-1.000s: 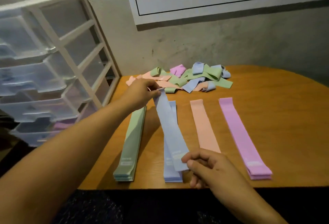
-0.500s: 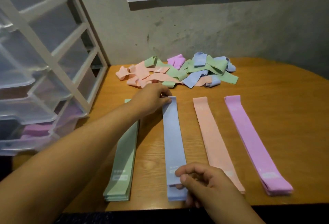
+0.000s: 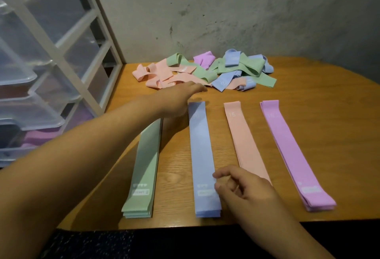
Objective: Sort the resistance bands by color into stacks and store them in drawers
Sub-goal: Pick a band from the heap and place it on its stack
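Side by side on the wooden table [image 3: 320,127] lie a green stack [image 3: 144,168], a blue stack [image 3: 202,155], a peach stack [image 3: 244,141] and a purple stack [image 3: 292,151] of flat resistance bands. Behind them is a loose pile of mixed bands [image 3: 205,71]. My left hand [image 3: 181,98] stretches out, fingers straight, toward the near edge of the pile, holding nothing. My right hand [image 3: 240,186] hovers at the near end of the blue stack with loosely curled fingers, gripping nothing.
A white-framed unit of clear plastic drawers [image 3: 41,77] stands at the left, its lowest drawer [image 3: 37,139] holding purple bands. A grey wall [image 3: 246,22] closes off the back of the table. The table's front edge runs just below the stacks.
Both hands laid the blue band flat on the blue stack and let it go. My left hand has since moved forward to the loose pile; my right hand has lifted slightly off the stack.
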